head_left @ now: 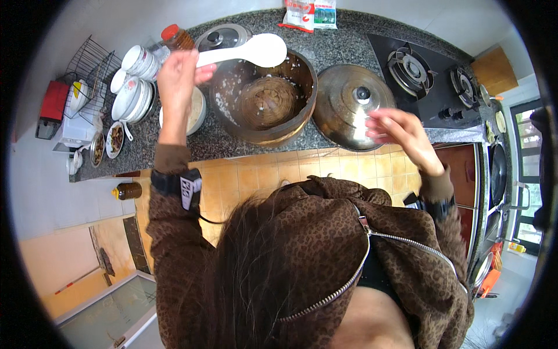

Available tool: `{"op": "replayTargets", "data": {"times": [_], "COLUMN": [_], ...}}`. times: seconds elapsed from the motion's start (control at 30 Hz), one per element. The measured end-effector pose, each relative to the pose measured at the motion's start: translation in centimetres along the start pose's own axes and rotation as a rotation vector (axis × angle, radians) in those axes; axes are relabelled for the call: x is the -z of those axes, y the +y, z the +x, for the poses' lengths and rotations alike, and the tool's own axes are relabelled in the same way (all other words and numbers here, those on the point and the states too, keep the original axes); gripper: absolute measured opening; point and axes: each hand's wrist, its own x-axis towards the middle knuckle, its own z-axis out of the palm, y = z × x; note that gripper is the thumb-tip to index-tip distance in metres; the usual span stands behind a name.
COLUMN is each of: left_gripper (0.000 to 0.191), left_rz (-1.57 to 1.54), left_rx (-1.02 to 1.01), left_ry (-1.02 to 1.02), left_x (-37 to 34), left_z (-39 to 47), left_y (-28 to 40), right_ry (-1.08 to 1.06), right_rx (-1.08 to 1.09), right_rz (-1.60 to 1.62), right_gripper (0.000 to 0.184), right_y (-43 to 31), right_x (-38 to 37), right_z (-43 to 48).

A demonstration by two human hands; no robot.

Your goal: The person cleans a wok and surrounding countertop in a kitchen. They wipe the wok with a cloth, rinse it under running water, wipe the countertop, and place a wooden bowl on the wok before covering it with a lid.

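My left hand point(179, 89) grips the handle of a white rice paddle point(267, 50), raised over the far left rim of a wooden steamer tub point(311, 94). White rice grains cling to the tub's inner wall, and a round woven mat point(270, 102) covers its bottom. Below my left wrist stands a white bowl point(200, 111), partly hidden, with pale contents. My right hand point(399, 133) hovers with fingers apart above the edge of a domed metal lid point(340, 104) with a black knob. Nothing shows in that hand.
A gas hob point(412, 74) lies to the right. Behind the tub rest a glass lid point(231, 32), a red-capped jar point(174, 37) and food packets point(301, 15). On the left are stacked bowls point(141, 63), plates point(130, 100), a dish of food point(115, 139) and a wire rack point(89, 74).
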Motion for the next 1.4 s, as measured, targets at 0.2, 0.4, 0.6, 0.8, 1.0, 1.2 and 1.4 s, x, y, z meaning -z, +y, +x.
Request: {"op": "replayTargets", "data": {"times": [0.2, 0.4, 0.6, 0.8, 1.0, 1.2, 1.4], "left_gripper": [0.018, 0.015, 0.041, 0.095, 0.072, 0.035, 0.033], "left_rz": [-0.532, -0.481, 0.355, -0.066, -0.050, -0.188, -0.161], "left_rx": [0.240, 0.279, 0.145, 0.800, 0.928, 1.189, 0.990], "left_ry": [0.126, -0.249, -0.048, -0.138, -0.330, -0.279, -0.130], "left_x": [-0.8, -2.5, 2.8, 3.6, 1.1, 0.7, -1.2], "left_z": [-5.2, -8.9, -10.6, -8.4, -6.9, -6.4, -9.6], "left_y": [-3.2, -4.1, -6.1, -8.5, -7.5, -7.7, -7.9], "right_ry": [-0.362, -0.219, -0.148, 0.109, 0.609, 0.813, 1.030], "right_rx": [-0.002, 0.009, 0.030, 0.009, -0.167, -0.175, -0.178], "right_rz": [0.261, 0.598, 0.393, 0.158, 0.105, 0.517, 0.601], "right_gripper": [0.058, 0.032, 0.021, 0.023, 0.027, 0.024, 0.023], "right_y": [-4.9, -4.1, -3.5, -2.1, 3.1, 7.7, 12.3], "right_x": [-9.8, -16.8, -9.8, -1.3, 0.9, 2.0, 3.5], "right_z": [11.5, 15.2, 12.2, 3.5, -8.9, -21.6, -23.9]}}
